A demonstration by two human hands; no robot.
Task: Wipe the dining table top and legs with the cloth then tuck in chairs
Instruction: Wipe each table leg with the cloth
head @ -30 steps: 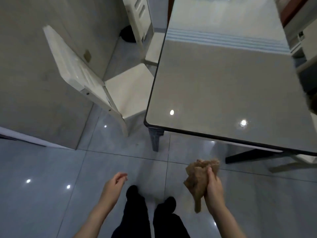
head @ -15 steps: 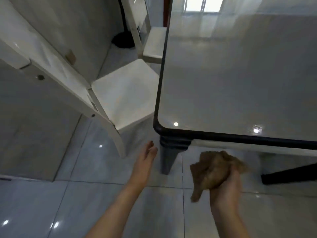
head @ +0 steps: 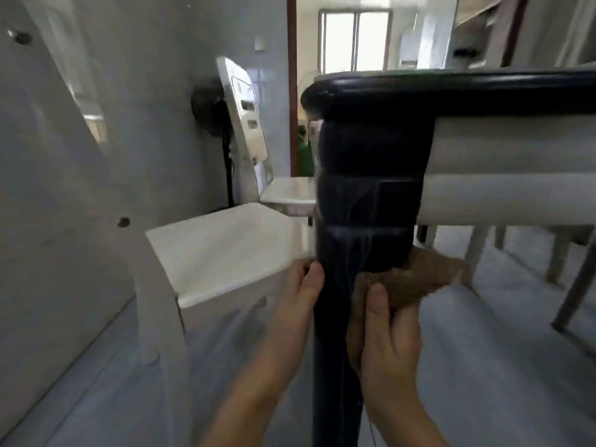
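Dark table leg [head: 364, 188], grey tiled floor [head: 500, 366].

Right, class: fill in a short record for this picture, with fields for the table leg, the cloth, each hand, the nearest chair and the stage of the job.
table leg: dark, upright, under the corner of the table top
cloth: brown, bunched, against the leg's right side
left hand: holds the leg's left side
right hand: grips the cloth, pressing it to the leg
chair: white, seat just left of the leg
stage: wiping a leg
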